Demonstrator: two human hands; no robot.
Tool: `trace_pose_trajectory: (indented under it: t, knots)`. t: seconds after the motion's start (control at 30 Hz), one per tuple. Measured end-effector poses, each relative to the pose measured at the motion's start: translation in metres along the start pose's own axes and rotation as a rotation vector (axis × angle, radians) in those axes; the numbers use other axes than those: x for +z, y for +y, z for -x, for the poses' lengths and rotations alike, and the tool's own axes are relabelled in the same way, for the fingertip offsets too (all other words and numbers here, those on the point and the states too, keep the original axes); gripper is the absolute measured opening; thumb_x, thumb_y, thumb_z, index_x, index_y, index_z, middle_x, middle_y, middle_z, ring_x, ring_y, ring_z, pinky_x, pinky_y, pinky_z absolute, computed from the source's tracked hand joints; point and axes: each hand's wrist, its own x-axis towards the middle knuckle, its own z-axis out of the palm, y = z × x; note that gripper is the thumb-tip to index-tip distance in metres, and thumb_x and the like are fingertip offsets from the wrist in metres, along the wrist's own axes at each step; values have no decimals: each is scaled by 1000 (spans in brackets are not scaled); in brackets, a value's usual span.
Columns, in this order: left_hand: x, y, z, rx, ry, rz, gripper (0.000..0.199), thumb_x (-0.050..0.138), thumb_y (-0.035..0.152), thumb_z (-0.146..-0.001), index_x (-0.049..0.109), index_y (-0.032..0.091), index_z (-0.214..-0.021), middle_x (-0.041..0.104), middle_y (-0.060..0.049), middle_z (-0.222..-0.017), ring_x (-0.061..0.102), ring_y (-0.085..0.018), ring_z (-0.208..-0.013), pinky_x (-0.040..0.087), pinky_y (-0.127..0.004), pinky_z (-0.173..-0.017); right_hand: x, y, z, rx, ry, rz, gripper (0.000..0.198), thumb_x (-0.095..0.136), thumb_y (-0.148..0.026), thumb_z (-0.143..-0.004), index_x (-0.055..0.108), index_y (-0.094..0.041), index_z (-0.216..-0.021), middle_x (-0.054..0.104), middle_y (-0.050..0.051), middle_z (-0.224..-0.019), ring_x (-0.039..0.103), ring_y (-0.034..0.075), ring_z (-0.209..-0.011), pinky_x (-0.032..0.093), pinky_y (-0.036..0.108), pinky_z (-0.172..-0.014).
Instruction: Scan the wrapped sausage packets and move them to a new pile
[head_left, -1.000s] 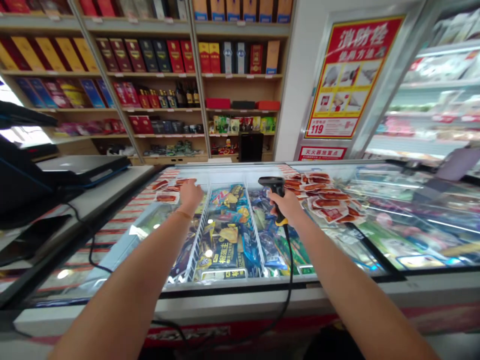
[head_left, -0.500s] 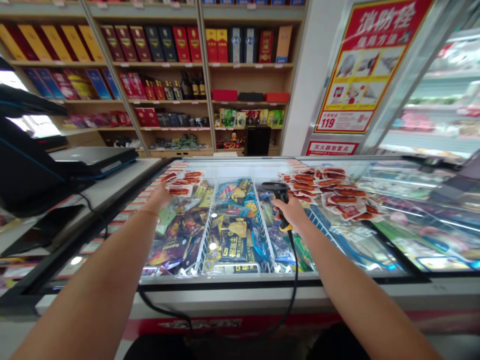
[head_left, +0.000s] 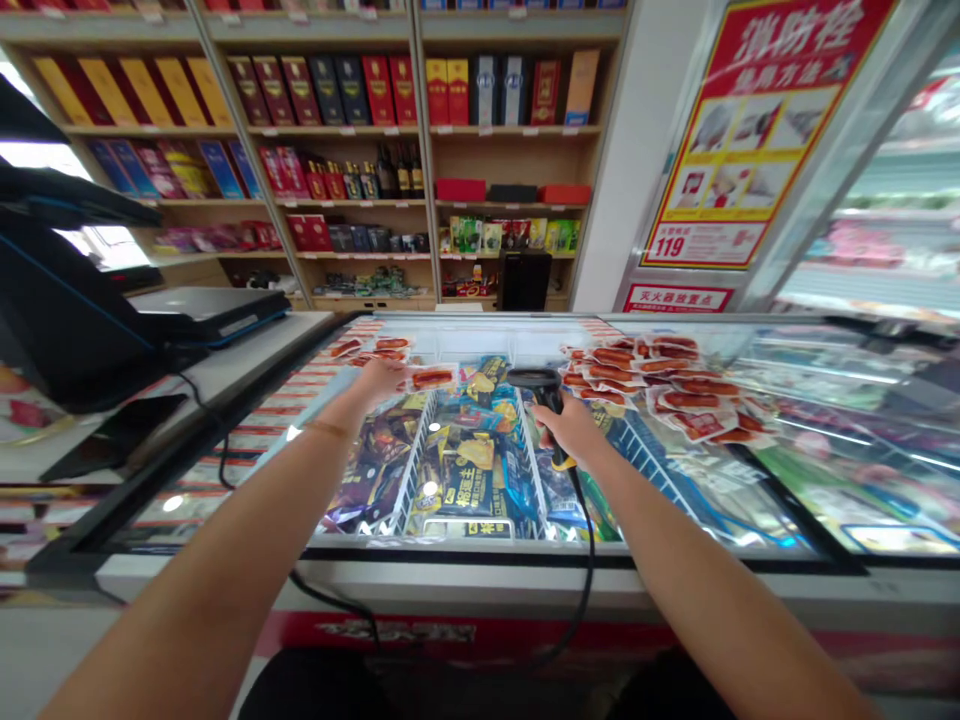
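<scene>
In my right hand [head_left: 564, 425] is a black barcode scanner [head_left: 534, 380], gripped by its handle, its head pointing left. My left hand [head_left: 382, 378] is closed on the left end of a packaged sausage [head_left: 433, 378], which lies level over the freezer's glass top. Behind that hand are a few more wrapped sausages [head_left: 391, 344] at the far left. A larger pile of wrapped sausages [head_left: 679, 385] rests on the glass to the right of the scanner. The fingertips of my left hand are partly hidden.
Under the glass of the chest freezer [head_left: 465, 560] are bagged foods [head_left: 469, 470] in wire baskets. A black cable [head_left: 589, 560] hangs from the scanner over the front edge. At left stands a scale [head_left: 214, 305] on a counter. Shelves [head_left: 510, 140] of boxes line the back.
My left hand has moved right from the small left group, bringing a packaged sausage with it. The scanner has shifted slightly left, its head now nearer that sausage.
</scene>
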Motion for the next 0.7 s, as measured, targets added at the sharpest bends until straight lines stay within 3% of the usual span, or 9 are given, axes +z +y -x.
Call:
trace_pose_trajectory:
  t: [0.17, 0.3, 0.43, 0.7]
  knots:
    - [88, 10, 5, 54, 6, 231, 13, 66, 24, -78, 72, 14, -79, 68, -1, -65, 69, -17, -68, 56, -28, -70, 1, -7, 12, -20, -11, 35, 20, 62, -33, -75, 52, -20, -86, 59, -6, -58, 56, 12, -37, 44, 23, -40]
    - [130, 6, 10, 83, 1, 392, 21, 64, 31, -81, 74, 13, -84, 72, -2, -71, 71, -18, -74, 57, -28, -71, -2, -14, 20, -27, -49, 80, 20, 61, -33, -77, 51, -20, -88, 60, -5, -61, 58, 13, -39, 46, 24, -43]
    - [136, 1, 14, 50, -13, 575, 16, 68, 27, -77, 74, 12, -78, 71, -1, -67, 71, -18, -73, 58, -30, -73, -1, -20, 26, -38, -67, 154, 23, 63, -36, -78, 50, -21, -89, 58, -5, -59, 60, 14, -41, 47, 24, -45]
    - [135, 2, 16, 22, -33, 630, 9, 66, 17, -76, 72, 11, -72, 68, 1, -62, 69, -15, -67, 59, -30, -75, 4, -24, 30, -44, -106, 229, 17, 61, -33, -80, 51, -21, -85, 57, -5, -57, 60, 15, -40, 43, 24, -43]
